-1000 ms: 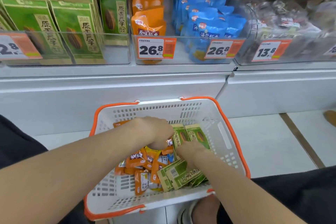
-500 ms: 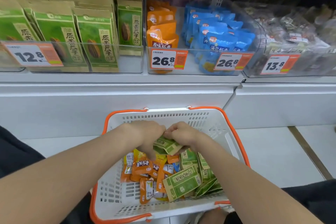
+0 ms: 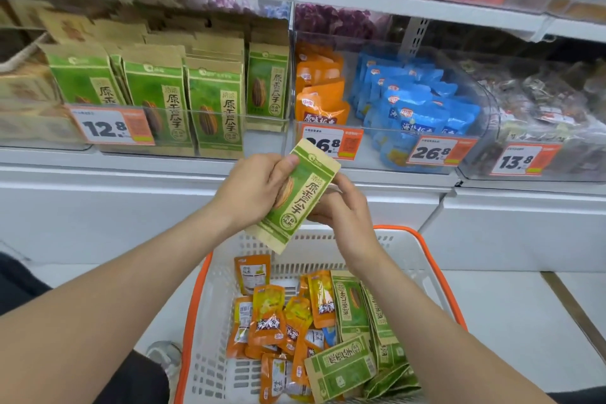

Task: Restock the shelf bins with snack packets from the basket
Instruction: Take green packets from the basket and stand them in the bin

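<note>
The green bin [image 3: 262, 138] on your left is packed close to its clear front, with the one visible gap at its right end, in front of a lone pack set further back. Force the new one into a full row and you could buckle it or tip a neighbour over the low front wall.

Your left grip [image 3: 252, 190] clasps the packet [image 3: 296, 197], thumb across its face and fingers behind. The packet hangs tilted above the basket, in front of the shelf edge. It looks flat and smooth, so a slack one-handed hold could let it slide out.

The orange packs [image 3: 319, 102] sit almost straight behind it. That is the nearest opening and the wrong one, so carry it left before you let go.

Your right grip [image 3: 347, 216] holds the packet's right edge from behind. Release that side only once the left is firm.

The basket [image 3: 403, 256] below holds green and orange packs jumbled together, so a dropped packet would fall back into the mix. The blue packs [image 3: 416, 108] are not involved.
</note>
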Action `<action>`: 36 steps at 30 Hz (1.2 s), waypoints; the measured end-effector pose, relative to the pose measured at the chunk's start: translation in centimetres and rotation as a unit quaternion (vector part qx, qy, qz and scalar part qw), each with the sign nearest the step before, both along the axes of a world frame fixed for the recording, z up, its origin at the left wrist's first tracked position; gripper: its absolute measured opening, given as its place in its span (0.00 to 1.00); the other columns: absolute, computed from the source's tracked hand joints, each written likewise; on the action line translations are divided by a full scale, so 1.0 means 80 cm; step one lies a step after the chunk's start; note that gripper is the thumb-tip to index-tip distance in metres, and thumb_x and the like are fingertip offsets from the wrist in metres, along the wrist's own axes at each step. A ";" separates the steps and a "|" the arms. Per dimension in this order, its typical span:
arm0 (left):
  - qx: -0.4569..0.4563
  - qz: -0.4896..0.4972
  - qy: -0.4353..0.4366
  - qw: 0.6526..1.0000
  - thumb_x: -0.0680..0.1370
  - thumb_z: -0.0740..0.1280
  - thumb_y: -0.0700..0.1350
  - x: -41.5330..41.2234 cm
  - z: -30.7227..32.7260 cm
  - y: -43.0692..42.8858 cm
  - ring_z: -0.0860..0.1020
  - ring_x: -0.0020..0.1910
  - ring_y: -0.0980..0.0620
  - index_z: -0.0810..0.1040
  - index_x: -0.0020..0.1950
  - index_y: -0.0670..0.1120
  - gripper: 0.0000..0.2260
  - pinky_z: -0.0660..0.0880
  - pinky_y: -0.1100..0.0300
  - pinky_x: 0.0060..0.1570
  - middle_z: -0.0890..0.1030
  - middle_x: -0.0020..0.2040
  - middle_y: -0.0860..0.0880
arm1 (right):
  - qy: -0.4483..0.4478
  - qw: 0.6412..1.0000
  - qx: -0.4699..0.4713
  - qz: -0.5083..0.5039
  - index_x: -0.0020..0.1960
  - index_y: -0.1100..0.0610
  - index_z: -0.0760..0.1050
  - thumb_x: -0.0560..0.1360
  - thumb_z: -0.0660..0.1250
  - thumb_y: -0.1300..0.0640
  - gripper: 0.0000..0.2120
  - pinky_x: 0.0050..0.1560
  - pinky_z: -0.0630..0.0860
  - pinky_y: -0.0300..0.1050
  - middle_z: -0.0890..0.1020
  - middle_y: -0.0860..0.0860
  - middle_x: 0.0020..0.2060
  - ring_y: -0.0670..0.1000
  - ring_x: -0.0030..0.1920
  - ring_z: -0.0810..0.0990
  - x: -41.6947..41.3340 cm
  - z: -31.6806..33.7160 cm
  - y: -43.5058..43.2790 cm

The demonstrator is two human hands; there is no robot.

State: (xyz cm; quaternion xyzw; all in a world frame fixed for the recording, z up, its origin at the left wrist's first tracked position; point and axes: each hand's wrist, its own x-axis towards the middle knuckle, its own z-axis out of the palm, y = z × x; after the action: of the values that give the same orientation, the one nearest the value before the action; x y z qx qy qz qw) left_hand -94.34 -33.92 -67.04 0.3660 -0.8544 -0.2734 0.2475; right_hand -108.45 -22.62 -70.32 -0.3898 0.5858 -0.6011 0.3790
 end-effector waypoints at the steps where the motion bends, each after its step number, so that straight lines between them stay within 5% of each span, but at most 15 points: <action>1: -0.034 0.015 0.022 0.999 0.87 0.53 0.58 0.000 0.005 0.000 0.76 0.32 0.53 0.71 0.37 0.50 0.23 0.66 0.53 0.35 0.76 0.31 0.51 | 0.002 1.000 -0.030 0.002 0.68 0.52 0.76 0.78 0.59 0.58 0.20 0.56 0.83 0.58 0.87 0.59 0.49 0.62 0.50 0.86 0.006 0.011 -0.001; 4: -0.123 0.040 0.057 0.990 0.87 0.48 0.60 -0.001 0.021 -0.002 0.75 0.35 0.48 0.68 0.39 0.55 0.21 0.70 0.50 0.37 0.75 0.33 0.54 | 0.014 0.994 -0.101 -0.028 0.67 0.53 0.74 0.82 0.66 0.60 0.14 0.45 0.84 0.50 0.87 0.56 0.50 0.59 0.47 0.87 0.022 0.041 -0.006; 8: -0.179 0.061 0.131 0.973 0.88 0.51 0.54 0.001 0.052 -0.010 0.75 0.37 0.49 0.71 0.44 0.54 0.16 0.69 0.51 0.38 0.75 0.36 0.55 | 0.107 0.981 -0.149 -0.057 0.66 0.53 0.72 0.79 0.73 0.61 0.19 0.52 0.84 0.60 0.87 0.51 0.52 0.52 0.52 0.87 0.027 0.076 -0.025; 14: -0.250 0.165 0.263 0.917 0.84 0.57 0.40 0.010 0.082 -0.035 0.75 0.57 0.47 0.79 0.58 0.41 0.11 0.71 0.50 0.60 0.77 0.56 0.44 | 0.221 0.929 -0.267 -0.126 0.64 0.59 0.65 0.77 0.73 0.63 0.22 0.51 0.82 0.62 0.84 0.48 0.50 0.51 0.50 0.86 0.022 0.133 -0.068; 17: -0.252 0.209 0.138 0.935 0.74 0.63 0.39 0.014 0.084 -0.043 0.71 0.67 0.41 0.75 0.63 0.42 0.18 0.68 0.41 0.69 0.73 0.67 0.41 | 0.285 0.906 -0.275 -0.150 0.63 0.59 0.64 0.76 0.72 0.64 0.22 0.52 0.81 0.58 0.83 0.47 0.48 0.50 0.49 0.85 0.016 0.158 -0.099; 20: -0.214 0.226 -0.042 0.950 0.73 0.68 0.42 0.020 0.079 -0.049 0.51 0.83 0.39 0.64 0.76 0.48 0.31 0.49 0.31 0.77 0.55 0.84 0.44 | 0.374 0.895 -0.213 -0.113 0.64 0.56 0.64 0.74 0.73 0.65 0.24 0.50 0.79 0.47 0.82 0.44 0.45 0.46 0.45 0.83 0.010 0.171 -0.127; 23: -0.224 0.227 -0.117 0.941 0.73 0.72 0.45 0.026 0.074 -0.056 0.44 0.84 0.38 0.52 0.81 0.51 0.42 0.48 0.25 0.74 0.46 0.86 0.47 | 0.470 0.869 -0.150 -0.036 0.68 0.48 0.64 0.74 0.73 0.64 0.29 0.51 0.78 0.54 0.81 0.41 0.54 0.53 0.48 0.82 0.006 0.176 -0.147; 27: -0.249 0.255 -0.171 0.919 0.74 0.72 0.49 0.030 0.079 -0.061 0.47 0.83 0.37 0.48 0.84 0.46 0.45 0.51 0.26 0.74 0.50 0.85 0.46 | 0.605 0.794 -0.022 -0.061 0.64 0.48 0.72 0.74 0.74 0.55 0.21 0.57 0.67 0.56 0.83 0.48 0.52 0.59 0.58 0.77 0.003 0.180 -0.184; 31: -0.264 0.251 -0.186 0.913 0.73 0.73 0.49 0.029 0.085 -0.064 0.52 0.83 0.38 0.54 0.82 0.46 0.43 0.53 0.26 0.73 0.57 0.83 0.46 | 0.717 0.690 0.073 -0.066 0.53 0.52 0.75 0.72 0.72 0.59 0.11 0.60 0.65 0.59 0.81 0.54 0.48 0.62 0.60 0.75 0.011 0.189 -0.214; 36: -0.254 0.234 -0.177 0.922 0.72 0.75 0.47 0.026 0.089 -0.066 0.53 0.83 0.39 0.58 0.80 0.46 0.41 0.55 0.28 0.72 0.60 0.81 0.47 | 0.780 0.610 0.133 -0.054 0.66 0.54 0.72 0.74 0.73 0.55 0.22 0.72 0.58 0.68 0.81 0.59 0.59 0.65 0.69 0.71 0.018 0.194 -0.245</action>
State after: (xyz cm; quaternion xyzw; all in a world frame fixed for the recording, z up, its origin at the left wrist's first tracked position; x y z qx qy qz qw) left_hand -92.26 -39.21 -59.93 0.5227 -0.8151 0.0878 0.2339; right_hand -107.01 -42.22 -54.77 -0.6247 0.7532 -0.0052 -0.2062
